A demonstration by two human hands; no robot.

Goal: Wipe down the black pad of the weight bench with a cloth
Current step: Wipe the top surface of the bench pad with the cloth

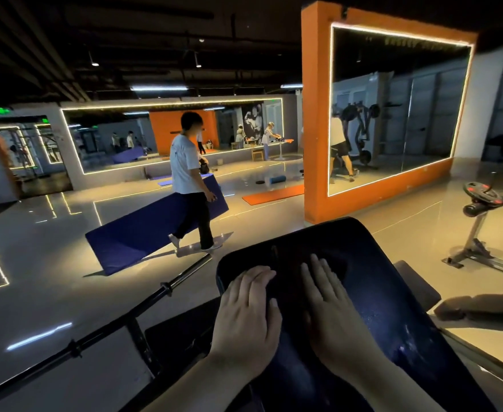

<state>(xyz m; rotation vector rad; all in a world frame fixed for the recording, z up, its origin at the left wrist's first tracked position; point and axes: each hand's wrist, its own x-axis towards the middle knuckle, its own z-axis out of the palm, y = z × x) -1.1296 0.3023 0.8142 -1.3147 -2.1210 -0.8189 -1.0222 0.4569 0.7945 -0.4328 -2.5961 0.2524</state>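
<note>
The black pad [384, 281] of the weight bench slopes away from me in the lower middle of the view, with faint smears near its right edge. A dark cloth [292, 264], hard to tell from the pad, lies spread on the pad's upper part. My left hand [247, 316] presses flat near the pad's left edge, fingers straight, apparently on the cloth. My right hand [330, 310] lies flat beside it on the cloth, fingers straight and pointing up the pad. The two hands are a small gap apart.
A barbell [161, 291] runs diagonally just left of the bench. A person [189, 176] walks across the floor carrying a large blue mat [143, 236]. An orange mirrored pillar [315, 150] stands behind the pad. A plate-loaded machine [482, 203] and another bench pad [482, 307] are at the right.
</note>
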